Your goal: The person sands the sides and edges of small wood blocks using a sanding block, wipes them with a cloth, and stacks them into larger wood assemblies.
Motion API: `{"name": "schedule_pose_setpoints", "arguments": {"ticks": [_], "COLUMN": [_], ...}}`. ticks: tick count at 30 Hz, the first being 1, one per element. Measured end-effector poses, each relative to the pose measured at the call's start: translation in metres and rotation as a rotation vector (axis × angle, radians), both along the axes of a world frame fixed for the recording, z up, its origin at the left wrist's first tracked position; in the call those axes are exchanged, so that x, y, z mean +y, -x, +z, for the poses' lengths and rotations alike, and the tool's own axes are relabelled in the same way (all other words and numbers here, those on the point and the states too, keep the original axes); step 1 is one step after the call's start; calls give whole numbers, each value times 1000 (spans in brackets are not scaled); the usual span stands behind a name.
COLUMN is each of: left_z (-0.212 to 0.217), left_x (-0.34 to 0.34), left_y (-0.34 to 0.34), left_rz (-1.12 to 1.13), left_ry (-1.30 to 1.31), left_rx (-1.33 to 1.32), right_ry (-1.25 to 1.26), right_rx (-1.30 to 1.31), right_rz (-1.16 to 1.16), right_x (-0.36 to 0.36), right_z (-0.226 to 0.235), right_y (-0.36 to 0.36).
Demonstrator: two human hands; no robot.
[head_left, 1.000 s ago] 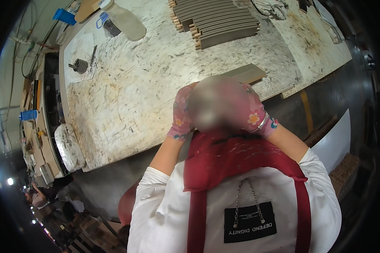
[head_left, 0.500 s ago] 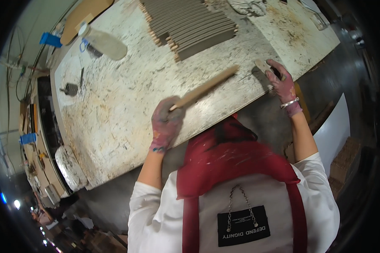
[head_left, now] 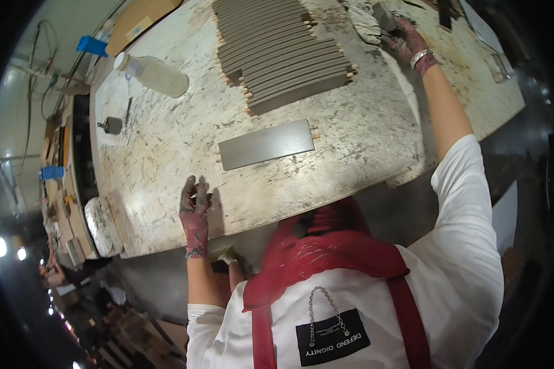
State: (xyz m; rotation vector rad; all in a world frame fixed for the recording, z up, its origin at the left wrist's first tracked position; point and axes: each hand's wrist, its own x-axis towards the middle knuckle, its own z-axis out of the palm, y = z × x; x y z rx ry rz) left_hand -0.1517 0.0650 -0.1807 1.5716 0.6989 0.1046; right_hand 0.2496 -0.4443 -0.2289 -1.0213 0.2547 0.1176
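A flat grey rectangular panel (head_left: pixel 266 145) with short wooden pegs at both ends lies flat on the table, in front of me. My left hand (head_left: pixel 195 206), in a stained pink glove, is open and empty above the table's near edge, left of the panel and apart from it. Far to the right, my gloved right hand (head_left: pixel 407 43) is closed on a small grey block (head_left: pixel 385 17) beside a crumpled pale cloth (head_left: pixel 365 26). Beyond the panel, several similar grey pieces with peg ends are packed side by side in a stack (head_left: pixel 283 58).
The worn white table (head_left: pixel 160 166) carries a cloudy clear bottle (head_left: pixel 157 75) and a small dark tool (head_left: pixel 111 125) at the left. A brown board (head_left: pixel 143 24) and a blue clip-like piece (head_left: pixel 92 45) are at the far left. A wrapped bundle (head_left: pixel 101 226) hangs by the left corner.
The panel has gone from my left hand to lying flat on the table. My left hand has let go and drawn back left; my right hand has reached far right.
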Motion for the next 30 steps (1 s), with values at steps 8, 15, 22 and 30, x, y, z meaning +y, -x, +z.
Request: {"name": "schedule_pose_setpoints", "arguments": {"ticks": [8, 15, 22, 30], "left_z": [10, 18, -6, 67], "left_x": [-77, -185, -241, -49], "left_y": [-15, -112, -136, -75], "left_rz": [-46, -608, -955, -536], "left_ry": [-64, 64, 1049, 333], "left_rx": [-47, -434, -597, -246], "right_ry": [-328, -312, -311, -722], "right_rx": [-127, -190, 7, 53], "right_rz": [407, 554, 682, 530], "right_x": [-65, -108, 34, 113], "right_z": [-43, 75, 99, 104], "right_y": [-10, 152, 282, 292]}}
